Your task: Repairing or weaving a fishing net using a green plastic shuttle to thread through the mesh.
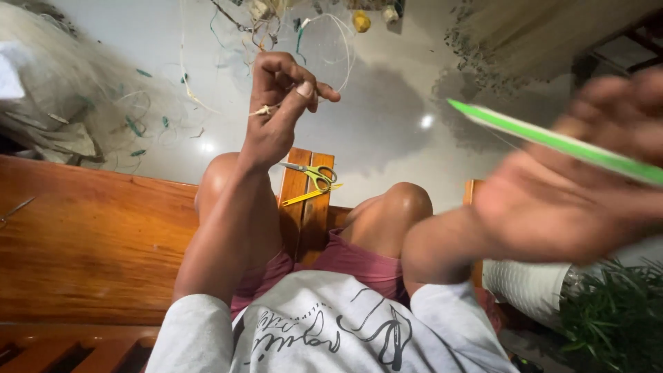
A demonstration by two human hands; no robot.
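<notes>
My left hand (280, 103) is raised in front of me, pinching a pale thin line with a small knot (263, 110) between thumb and fingers. The line runs up toward a tangle of net and cord (276, 17) on the floor. My right hand (573, 186) is close to the camera at the right, blurred, gripping a long green flat netting needle (552, 140) that points left. Small scissors with yellow-green handles (312, 173) and a yellow needle (311, 195) lie on the wooden bench slat (297, 221) between my knees.
A wide wooden bench (97, 242) extends to the left. A pile of pale fishing net (48, 90) lies at far left, more netting (525, 41) at upper right. A green plant (615, 318) and a white woven container (532, 287) stand at lower right. Grey glossy floor (387, 117) lies ahead.
</notes>
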